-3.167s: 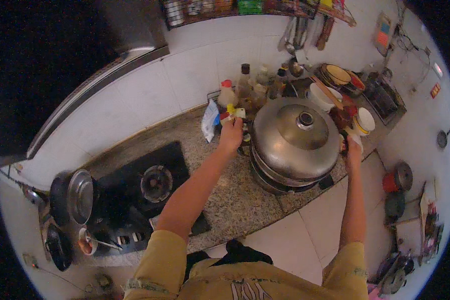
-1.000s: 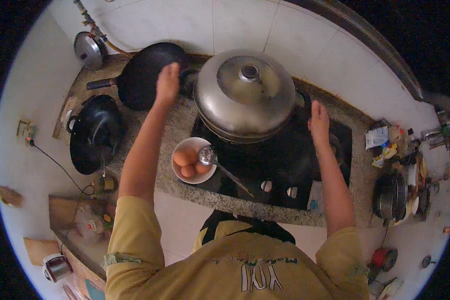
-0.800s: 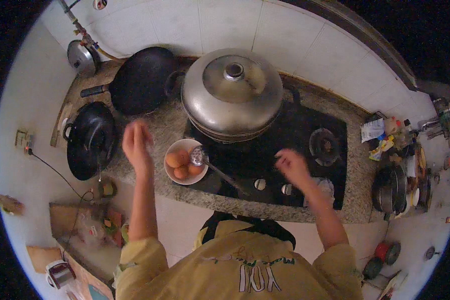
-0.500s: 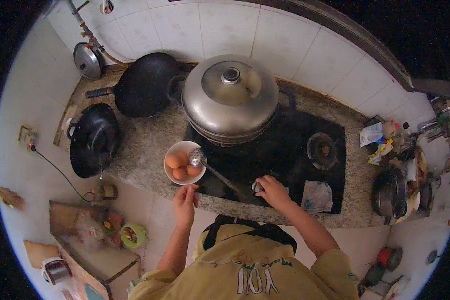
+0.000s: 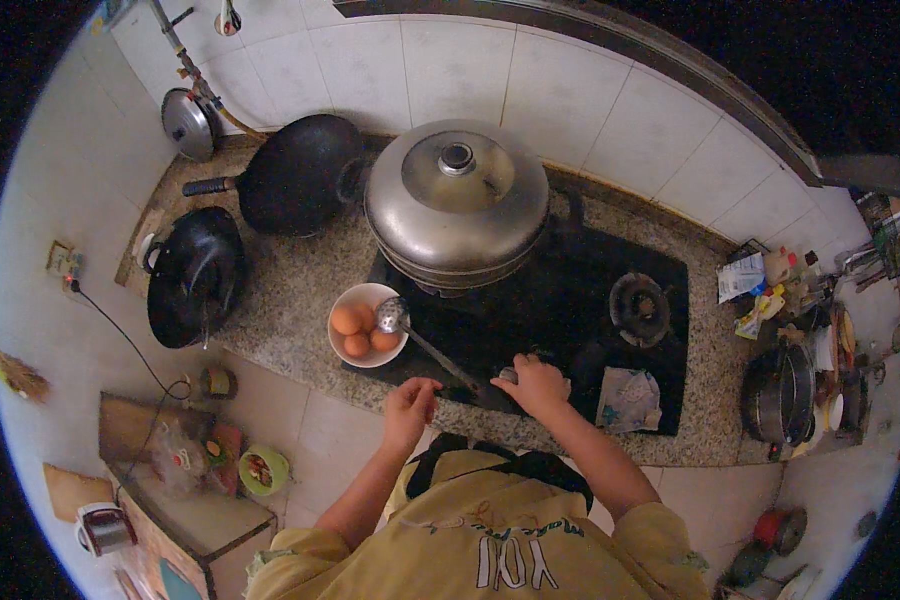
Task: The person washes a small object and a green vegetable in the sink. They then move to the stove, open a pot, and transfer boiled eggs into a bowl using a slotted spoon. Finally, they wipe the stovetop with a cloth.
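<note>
At the front edge of the black gas stove [image 5: 450,340], my right hand [image 5: 538,385] is closed over a silver stove knob [image 5: 508,376], which it mostly covers. My left hand [image 5: 410,408] hovers by the counter's front edge, fingers curled together, with nothing visible in them. Just beyond it stands a white bowl [image 5: 336,345] of several brown eggs [image 5: 347,320]. A slotted metal ladle [image 5: 392,316] rests with its head in the bowl, its dark handle slanting toward my right hand. Behind them a large lidded steel steamer pot [image 5: 455,215] sits on the stove.
Two black woks [image 5: 300,175] and a pot lid [image 5: 188,124] occupy the counter's left. At right are a bare burner [image 5: 639,310], a folded cloth [image 5: 630,400], a dark pot [image 5: 778,395] and several packets and bottles [image 5: 765,300]. A green bowl [image 5: 263,470] is lower left.
My left hand has moved right, away from the bowl, and its fingers have curled in more. My right hand has turned on the knob, its back now more over it. The view has shifted slightly.
</note>
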The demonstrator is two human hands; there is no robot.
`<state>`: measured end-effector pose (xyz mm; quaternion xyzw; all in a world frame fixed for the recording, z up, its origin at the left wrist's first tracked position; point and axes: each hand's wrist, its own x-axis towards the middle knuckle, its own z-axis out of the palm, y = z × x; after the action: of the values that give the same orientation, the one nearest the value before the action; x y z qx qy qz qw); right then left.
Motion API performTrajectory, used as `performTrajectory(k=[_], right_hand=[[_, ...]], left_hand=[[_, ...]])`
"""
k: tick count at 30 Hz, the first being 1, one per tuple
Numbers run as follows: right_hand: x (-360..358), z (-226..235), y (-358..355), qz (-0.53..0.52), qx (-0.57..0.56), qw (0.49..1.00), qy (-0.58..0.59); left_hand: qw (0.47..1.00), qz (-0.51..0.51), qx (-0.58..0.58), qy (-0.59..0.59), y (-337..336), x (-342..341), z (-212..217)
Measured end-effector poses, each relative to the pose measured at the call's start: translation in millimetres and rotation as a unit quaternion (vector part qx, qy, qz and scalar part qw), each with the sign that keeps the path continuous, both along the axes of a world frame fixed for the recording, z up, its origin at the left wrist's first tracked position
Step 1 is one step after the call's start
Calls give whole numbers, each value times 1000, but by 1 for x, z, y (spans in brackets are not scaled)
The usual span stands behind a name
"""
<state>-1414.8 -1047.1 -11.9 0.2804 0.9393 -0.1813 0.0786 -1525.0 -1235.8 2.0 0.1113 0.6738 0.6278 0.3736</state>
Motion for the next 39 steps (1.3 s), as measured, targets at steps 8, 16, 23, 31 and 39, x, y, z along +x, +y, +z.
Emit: performTrajectory(k=[8,16,23,31,39], right_hand=[[1,-9,-5,43,47,993,95],[-10,-23,0,-110,-99,987,68],[-9,-19,4,-254,-284,921,76],[-29,17,-29,19,-134,983,126],[-48,-12,-63,81,-80,991,64]], left_hand=[[1000,-2,-2,10,-1,5,-1],[1000,-10,7,-13,-5,11,-15],[1000,6,-13,21,-15,11,-17],[979,188,-78,-6,-60,-60,-39],[948,184,143,-218,-32,-62,-27]])
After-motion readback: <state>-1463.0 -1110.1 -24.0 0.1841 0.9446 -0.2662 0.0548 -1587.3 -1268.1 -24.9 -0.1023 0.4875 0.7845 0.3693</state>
